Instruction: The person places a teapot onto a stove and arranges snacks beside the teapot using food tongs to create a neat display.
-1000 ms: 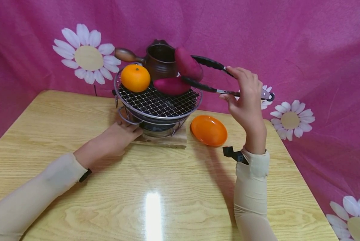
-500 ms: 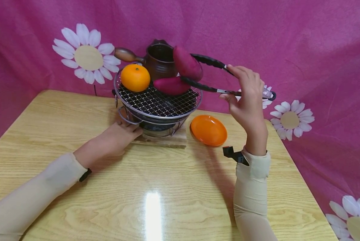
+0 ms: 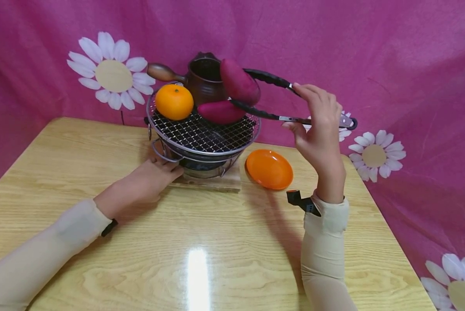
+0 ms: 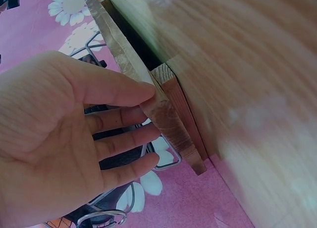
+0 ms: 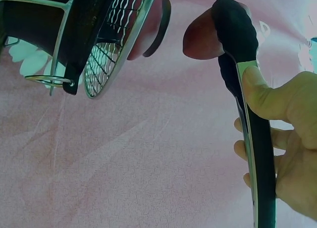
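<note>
My right hand [image 3: 319,123] holds black-and-silver tongs [image 3: 263,113] by their arms, between thumb and fingers. Between the tong tips a purple-red sweet potato [image 3: 238,82] is held tilted, above the right side of the wire grill [image 3: 213,138]. A second sweet potato [image 3: 221,112] lies on the mesh just below it. My left hand [image 3: 148,179] is low at the left front of the stove. In the left wrist view, the thumb touches the edge of the wooden board [image 4: 171,121] under the stove, with the other fingers fairly straight beside it.
An orange mandarin [image 3: 174,102] sits at the grill's left. Behind it stands a brown clay pot [image 3: 206,88], its wooden handle pointing left. An orange plate [image 3: 269,169] lies on the wooden table [image 3: 232,242], right of the stove. A pink flowered cloth [image 3: 333,39] hangs behind.
The raised sweet potato and the tong tips have shifted slightly left. My left hand stays at the board.
</note>
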`<state>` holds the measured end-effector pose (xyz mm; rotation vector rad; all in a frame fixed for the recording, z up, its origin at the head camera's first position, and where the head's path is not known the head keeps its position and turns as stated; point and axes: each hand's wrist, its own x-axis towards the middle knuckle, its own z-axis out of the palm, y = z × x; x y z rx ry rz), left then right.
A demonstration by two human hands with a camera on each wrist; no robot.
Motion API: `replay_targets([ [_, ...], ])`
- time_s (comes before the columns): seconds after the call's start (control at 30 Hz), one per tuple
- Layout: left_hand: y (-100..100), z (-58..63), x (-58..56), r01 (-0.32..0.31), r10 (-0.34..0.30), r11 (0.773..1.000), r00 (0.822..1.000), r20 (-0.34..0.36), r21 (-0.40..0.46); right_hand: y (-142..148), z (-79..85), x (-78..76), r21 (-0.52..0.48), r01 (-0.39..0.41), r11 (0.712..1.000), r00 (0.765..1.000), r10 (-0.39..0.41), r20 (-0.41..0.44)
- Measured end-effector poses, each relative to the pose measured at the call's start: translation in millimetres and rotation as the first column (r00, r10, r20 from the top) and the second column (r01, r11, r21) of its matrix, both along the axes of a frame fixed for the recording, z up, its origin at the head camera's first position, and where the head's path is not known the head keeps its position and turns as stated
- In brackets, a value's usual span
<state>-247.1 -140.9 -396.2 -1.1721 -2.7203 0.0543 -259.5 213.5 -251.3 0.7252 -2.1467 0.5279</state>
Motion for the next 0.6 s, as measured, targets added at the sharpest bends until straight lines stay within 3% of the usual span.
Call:
replay_targets([
  [0.6, -0.3, 0.8, 1.0, -0.004, 0.004, 1.0, 1.0, -0.015, -0.001, -9.3, 13.6, 5.2, -0.015, -0.004, 1.0, 1.0, 0.004, -0.014],
])
